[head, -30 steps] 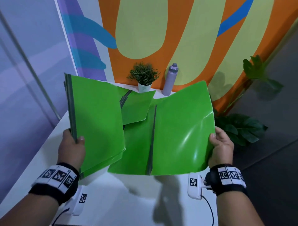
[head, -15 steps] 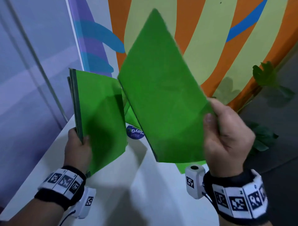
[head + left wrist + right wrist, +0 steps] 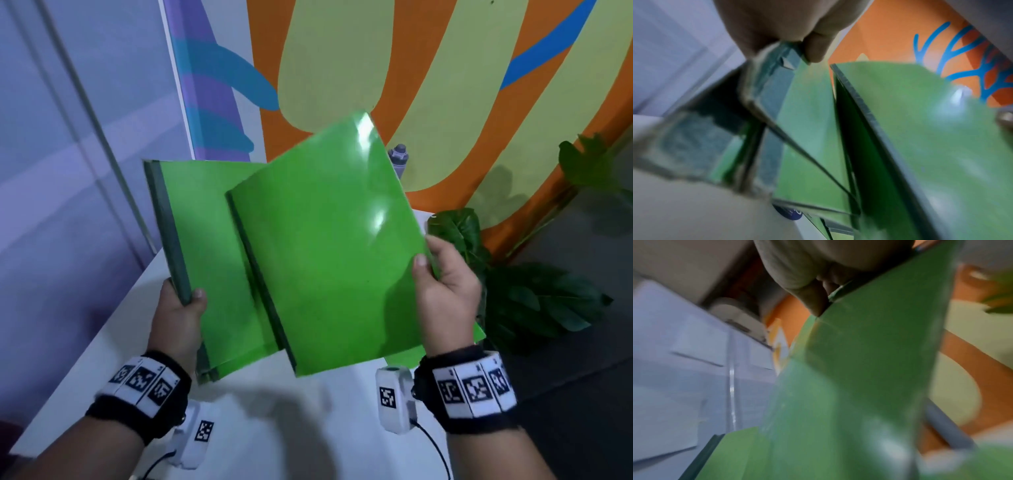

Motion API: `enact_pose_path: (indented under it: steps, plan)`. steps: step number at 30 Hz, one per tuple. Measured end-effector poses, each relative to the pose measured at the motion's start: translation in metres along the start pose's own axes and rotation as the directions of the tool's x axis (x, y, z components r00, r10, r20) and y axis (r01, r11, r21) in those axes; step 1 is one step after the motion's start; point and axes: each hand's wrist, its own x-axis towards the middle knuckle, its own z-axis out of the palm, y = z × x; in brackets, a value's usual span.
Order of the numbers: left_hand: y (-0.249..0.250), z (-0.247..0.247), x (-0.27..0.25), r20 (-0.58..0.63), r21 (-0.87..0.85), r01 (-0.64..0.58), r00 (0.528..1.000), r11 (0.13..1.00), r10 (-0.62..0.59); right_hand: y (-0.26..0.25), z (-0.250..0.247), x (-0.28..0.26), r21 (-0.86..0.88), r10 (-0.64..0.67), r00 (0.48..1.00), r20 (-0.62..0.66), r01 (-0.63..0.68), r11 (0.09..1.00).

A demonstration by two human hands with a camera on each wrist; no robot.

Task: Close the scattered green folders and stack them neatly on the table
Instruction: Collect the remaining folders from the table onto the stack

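My left hand (image 3: 185, 305) grips a bundle of closed green folders (image 3: 209, 260) by its dark spine edge, held upright above the white table (image 3: 113, 342). In the left wrist view the thumb (image 3: 816, 47) pinches the bundle's spine (image 3: 777, 71). My right hand (image 3: 442, 284) pinches the right edge of one closed green folder (image 3: 329, 246), tilted, its spine lying over the left bundle's front. The right wrist view shows that folder (image 3: 869, 361) blurred under my fingers. A strip of another green folder (image 3: 404, 358) lies on the table below the held one.
A grey bottle (image 3: 397, 161) stands behind the folders by the orange and yellow wall. Large-leaved plants (image 3: 534, 298) sit on the floor to the right of the table. A blue round sticker (image 3: 791, 214) is on the tabletop. Glass panels are on the left.
The open folder in my right hand has been closed and swung down from high up; it now lies against the bundle in my left hand. The left hand stayed almost still.
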Motion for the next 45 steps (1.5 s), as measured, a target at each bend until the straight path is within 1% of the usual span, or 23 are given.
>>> enact_pose_path:
  steps: [1,2,3,6,9,11,12,13,15,17,19,20,22,23,25,26,28,29,31,34,38,42,45]
  plan:
    - [-0.001,0.000,0.000,0.026,-0.024,0.024,0.999,0.999,-0.023,0.018,0.003,0.001,0.065,0.132,0.991,0.012,-0.133,0.989]
    - [-0.003,0.000,-0.001,0.043,-0.044,0.044,0.998,0.998,-0.042,0.034,0.005,0.000,0.072,0.237,0.971,0.036,-0.239,0.968]
    - [-0.005,0.000,-0.001,0.051,-0.062,0.064,0.997,0.996,-0.061,0.051,0.007,-0.003,0.043,0.323,0.944,0.066,-0.326,0.944]
    - [-0.014,0.003,-0.001,0.080,-0.096,0.117,0.991,0.988,-0.109,0.098,0.016,-0.015,-0.028,0.536,0.824,0.185,-0.541,0.841]
    - [-0.019,0.010,-0.003,0.126,-0.123,0.177,0.979,0.976,-0.162,0.127,0.032,-0.031,-0.079,0.670,0.682,0.293,-0.681,0.728]
    - [-0.022,0.017,-0.004,0.141,-0.120,0.178,0.977,0.977,-0.160,0.138,0.044,-0.038,-0.105,0.702,0.627,0.337,-0.716,0.690]
    - [-0.024,0.020,-0.004,0.143,-0.112,0.164,0.979,0.980,-0.148,0.141,0.051,-0.041,-0.112,0.703,0.620,0.350,-0.717,0.688]
    - [-0.027,0.022,-0.004,0.146,-0.098,0.145,0.981,0.985,-0.130,0.144,0.058,-0.044,-0.109,0.693,0.626,0.357,-0.709,0.697]
    - [-0.028,0.025,-0.004,0.162,-0.057,0.111,0.982,0.992,-0.100,0.146,0.070,-0.045,-0.146,0.655,0.677,0.335,-0.649,0.746]
    - [-0.030,0.024,-0.002,0.162,0.013,0.095,0.982,0.995,-0.096,0.148,0.079,-0.045,-0.146,0.618,0.706,0.346,-0.610,0.779]
    - [-0.034,0.018,0.004,0.109,0.046,0.093,0.989,0.995,-0.098,0.149,0.084,-0.041,-0.131,0.577,0.706,0.411,-0.580,0.804]
    - [-0.036,0.014,0.008,0.081,0.051,0.096,0.992,0.994,-0.100,0.150,0.086,-0.038,-0.162,0.557,0.699,0.449,-0.549,0.820]
    - [-0.040,0.008,0.013,0.037,0.060,0.098,0.994,0.993,-0.101,0.161,0.091,-0.030,-0.304,0.527,0.676,0.515,-0.432,0.849]
    - [-0.041,0.005,0.014,0.020,0.060,0.104,0.994,0.993,-0.105,0.171,0.094,-0.024,-0.386,0.525,0.673,0.521,-0.363,0.848]
    - [-0.044,0.001,0.018,-0.009,0.040,0.131,0.991,0.991,-0.131,0.194,0.099,-0.010,-0.548,0.571,0.666,0.480,-0.281,0.788]
    - [-0.046,-0.002,0.021,-0.026,0.026,0.145,0.989,0.989,-0.144,0.206,0.101,-0.004,-0.632,0.605,0.661,0.443,-0.248,0.734]
    - [-0.052,-0.007,0.026,-0.068,0.008,0.166,0.984,0.986,-0.165,0.228,0.104,0.012,-0.787,0.661,0.653,0.369,-0.158,0.596]
    - [-0.056,-0.009,0.029,-0.082,0.004,0.175,0.981,0.985,-0.174,0.237,0.106,0.019,-0.834,0.675,0.653,0.343,-0.118,0.539]
    - [-0.064,-0.013,0.032,-0.098,0.010,0.179,0.979,0.984,-0.177,0.253,0.114,0.031,-0.878,0.689,0.652,0.317,-0.073,0.473]
    - [-0.071,-0.015,0.033,-0.114,0.029,0.172,0.979,0.985,-0.168,0.269,0.131,0.048,-0.900,0.706,0.639,0.307,-0.048,0.434]
    - [-0.074,-0.018,0.032,-0.116,0.016,0.166,0.980,0.986,-0.163,0.288,0.144,0.065,-0.924,0.757,0.573,0.315,0.004,0.381]
    - [-0.079,-0.021,0.036,-0.110,0.003,0.175,0.979,0.984,-0.174,0.311,0.140,0.053,-0.925,0.775,0.515,0.365,0.110,0.363]
    - [-0.088,-0.027,0.039,-0.105,0.037,0.181,0.979,0.983,-0.177,0.312,0.129,0.038,-0.916,0.768,0.504,0.395,0.151,0.372]
